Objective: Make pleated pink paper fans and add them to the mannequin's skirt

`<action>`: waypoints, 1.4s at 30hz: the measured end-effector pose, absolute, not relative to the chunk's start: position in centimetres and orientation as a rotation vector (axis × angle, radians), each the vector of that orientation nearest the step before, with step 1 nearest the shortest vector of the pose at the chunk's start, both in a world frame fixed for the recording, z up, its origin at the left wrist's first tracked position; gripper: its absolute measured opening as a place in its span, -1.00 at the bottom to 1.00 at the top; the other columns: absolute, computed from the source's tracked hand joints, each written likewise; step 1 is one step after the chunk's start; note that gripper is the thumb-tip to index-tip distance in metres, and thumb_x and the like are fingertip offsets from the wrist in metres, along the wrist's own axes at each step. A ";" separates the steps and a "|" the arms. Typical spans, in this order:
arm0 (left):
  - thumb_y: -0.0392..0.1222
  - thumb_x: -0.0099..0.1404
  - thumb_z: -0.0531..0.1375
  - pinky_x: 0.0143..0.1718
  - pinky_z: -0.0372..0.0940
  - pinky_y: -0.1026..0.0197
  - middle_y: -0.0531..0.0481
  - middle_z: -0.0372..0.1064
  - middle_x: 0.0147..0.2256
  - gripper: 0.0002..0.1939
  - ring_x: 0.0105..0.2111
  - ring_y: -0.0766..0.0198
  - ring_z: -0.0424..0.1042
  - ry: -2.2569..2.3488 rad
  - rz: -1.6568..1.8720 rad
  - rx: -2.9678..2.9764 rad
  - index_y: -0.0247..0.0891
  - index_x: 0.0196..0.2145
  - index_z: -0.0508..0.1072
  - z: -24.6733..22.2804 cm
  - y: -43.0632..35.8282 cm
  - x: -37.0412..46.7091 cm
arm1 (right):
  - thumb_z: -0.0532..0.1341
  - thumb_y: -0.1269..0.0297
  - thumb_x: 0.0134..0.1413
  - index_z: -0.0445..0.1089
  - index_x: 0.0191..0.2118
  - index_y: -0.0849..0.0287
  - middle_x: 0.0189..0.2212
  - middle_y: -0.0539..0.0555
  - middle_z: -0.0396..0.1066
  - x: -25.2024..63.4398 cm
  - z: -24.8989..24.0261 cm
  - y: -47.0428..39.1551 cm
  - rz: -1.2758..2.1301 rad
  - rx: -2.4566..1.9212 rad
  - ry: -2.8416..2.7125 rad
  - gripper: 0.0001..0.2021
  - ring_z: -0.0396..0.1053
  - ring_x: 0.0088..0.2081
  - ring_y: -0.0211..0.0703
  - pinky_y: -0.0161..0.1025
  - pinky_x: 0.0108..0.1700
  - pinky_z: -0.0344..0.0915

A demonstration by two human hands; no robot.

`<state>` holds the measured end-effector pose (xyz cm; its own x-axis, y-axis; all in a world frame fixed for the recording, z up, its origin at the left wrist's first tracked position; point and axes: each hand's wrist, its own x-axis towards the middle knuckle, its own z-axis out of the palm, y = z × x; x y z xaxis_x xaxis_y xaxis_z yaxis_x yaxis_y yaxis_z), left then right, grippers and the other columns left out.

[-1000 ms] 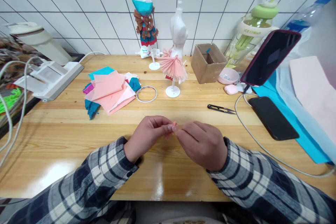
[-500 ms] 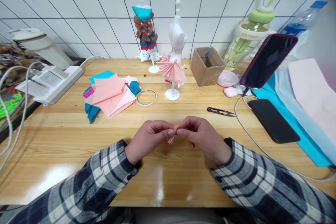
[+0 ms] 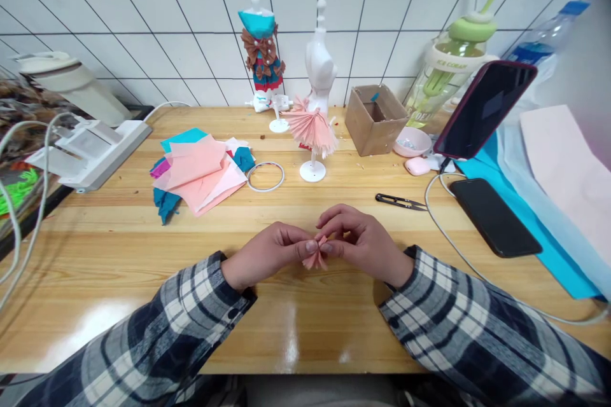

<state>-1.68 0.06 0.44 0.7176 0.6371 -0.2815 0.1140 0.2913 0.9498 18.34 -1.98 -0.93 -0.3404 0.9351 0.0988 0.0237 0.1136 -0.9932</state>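
Observation:
Between my hands, low over the table, is a small piece of pleated pink crepe paper point(image 3: 315, 260), its folds fanning out at the bottom. My left hand point(image 3: 271, 254) pinches its left side between thumb and index finger. On the other side, the thumb of my right hand point(image 3: 365, 245) presses on the paper's right edge, with the index finger raised and curved above it. Beyond the hands stands a white mini mannequin point(image 3: 321, 67) wearing a pleated pink paper skirt point(image 3: 312, 130). Black thread snips point(image 3: 400, 201) lie to the right of it, in front of my right hand.
Coloured paper sheets point(image 3: 200, 172) and a white ring point(image 3: 266, 177) lie left. A dressed mannequin point(image 3: 260, 57), a cardboard box point(image 3: 375, 121) and a green-lidded bottle point(image 3: 443, 70) stand at the back. A phone point(image 3: 496, 217), a propped phone point(image 3: 487, 108) and a cable point(image 3: 458, 248) are right.
The pink paper's pleats have spread wider below the fingers. My right index finger has lifted away from the pinch, while my left hand keeps its grip.

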 end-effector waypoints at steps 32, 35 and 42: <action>-0.01 0.16 0.28 -0.34 0.27 0.28 -0.01 0.49 -0.42 -0.73 -0.41 0.28 0.39 0.992 0.497 1.419 -0.29 -0.35 0.55 0.6 -0.1 -1.8 | 0.29 0.17 0.03 0.42 -0.30 0.16 -0.39 -0.01 0.38 18.6 -1.2 -1.7 1.266 -1.133 -1.610 -0.82 0.16 -0.52 -0.38 -0.36 -0.49 0.13; -0.01 0.17 0.27 -0.36 0.26 0.30 -0.01 0.50 -0.44 -0.74 -0.41 0.29 0.40 1.060 0.534 1.432 -0.30 -0.39 0.57 0.6 -0.1 -1.7 | 0.32 0.12 -0.02 0.31 0.02 0.07 -0.15 0.05 0.39 18.4 -1.3 -1.8 1.493 -1.114 -1.461 -0.55 0.28 -0.45 -0.34 -0.38 -0.55 0.20; 0.01 0.06 0.34 -0.36 0.29 0.28 -0.02 0.51 -0.47 -0.70 -0.42 0.26 0.43 1.145 0.609 1.383 -0.31 -0.42 0.54 0.1 0.2 -1.7 | 0.29 0.19 -0.02 0.40 -0.20 0.19 -0.32 0.07 0.46 17.7 -1.8 -1.9 1.650 -1.155 -1.380 -0.74 0.38 -0.33 -0.21 -0.32 -0.45 0.33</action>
